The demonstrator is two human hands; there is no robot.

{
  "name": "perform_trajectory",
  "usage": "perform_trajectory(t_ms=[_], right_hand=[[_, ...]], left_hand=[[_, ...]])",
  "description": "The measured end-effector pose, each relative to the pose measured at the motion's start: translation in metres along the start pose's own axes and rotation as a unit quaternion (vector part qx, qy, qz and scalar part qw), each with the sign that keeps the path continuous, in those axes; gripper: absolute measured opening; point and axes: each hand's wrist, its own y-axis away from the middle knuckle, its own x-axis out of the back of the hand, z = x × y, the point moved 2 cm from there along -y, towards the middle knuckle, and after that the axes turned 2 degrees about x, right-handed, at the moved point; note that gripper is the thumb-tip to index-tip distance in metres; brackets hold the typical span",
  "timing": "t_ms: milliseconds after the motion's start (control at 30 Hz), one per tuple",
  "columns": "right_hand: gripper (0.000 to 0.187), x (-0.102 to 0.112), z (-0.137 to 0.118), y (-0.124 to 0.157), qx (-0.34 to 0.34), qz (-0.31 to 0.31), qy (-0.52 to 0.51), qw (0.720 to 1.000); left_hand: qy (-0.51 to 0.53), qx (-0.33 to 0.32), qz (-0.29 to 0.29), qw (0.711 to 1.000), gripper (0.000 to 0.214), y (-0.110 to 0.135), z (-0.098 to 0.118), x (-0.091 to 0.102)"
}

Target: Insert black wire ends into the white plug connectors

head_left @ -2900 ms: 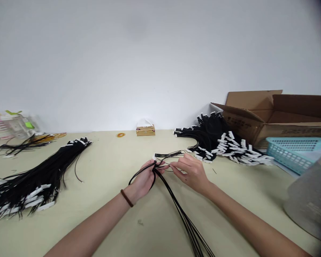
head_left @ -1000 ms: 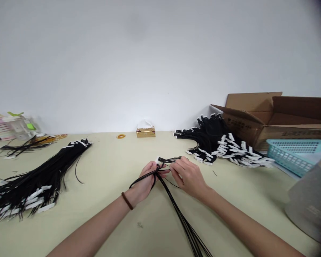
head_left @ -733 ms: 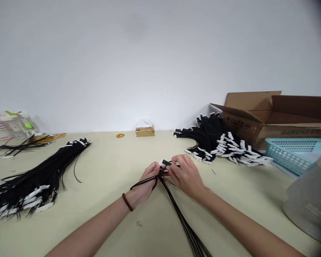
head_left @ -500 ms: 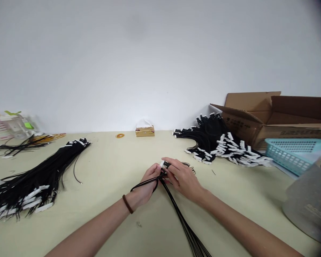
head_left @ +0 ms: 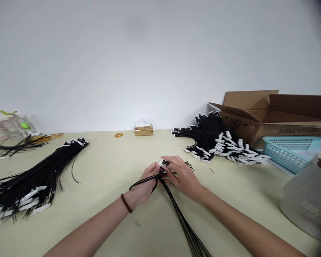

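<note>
My left hand [head_left: 147, 182] is closed on a black wire harness [head_left: 179, 216], whose strands loop over the wrist and trail down toward the front edge of the view. At the harness's end a white connector [head_left: 161, 162] sits between the fingertips of both hands. From the other side, my right hand [head_left: 182, 175] pinches the black part just behind that connector, its fingers bent and touching the wires. Some wire ends poke out behind the right hand. The exact grip of the fingertips is partly hidden.
On the left lies a heap of black harnesses [head_left: 46, 167]; another harness pile [head_left: 208, 134] is at the back right. Nearby stand a cardboard box [head_left: 246, 123], a turquoise basket [head_left: 280, 153] and a grey container [head_left: 307, 196]. A tissue pack [head_left: 143, 131] and rubber bands [head_left: 118, 135] lie by the wall.
The whole view has shifted slightly. Both hands keep nearly the same hold on the harness and its white connector; only small finger movement shows.
</note>
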Motion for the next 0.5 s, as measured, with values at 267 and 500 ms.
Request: perform_trajectory(t_ms=[267, 500], right_hand=[[0.020, 0.006, -0.005, 0.003, 0.152, 0.072, 0.141, 0.976], [0.014, -0.003, -0.002, 0.006, 0.243, -0.042, 0.171, 0.954]], left_hand=[[0.048, 0.028, 0.012, 0.998, 0.012, -0.008, 0.000, 0.011], [0.056, 0.044, 0.033, 0.997, 0.010, -0.009, -0.002, 0.014]])
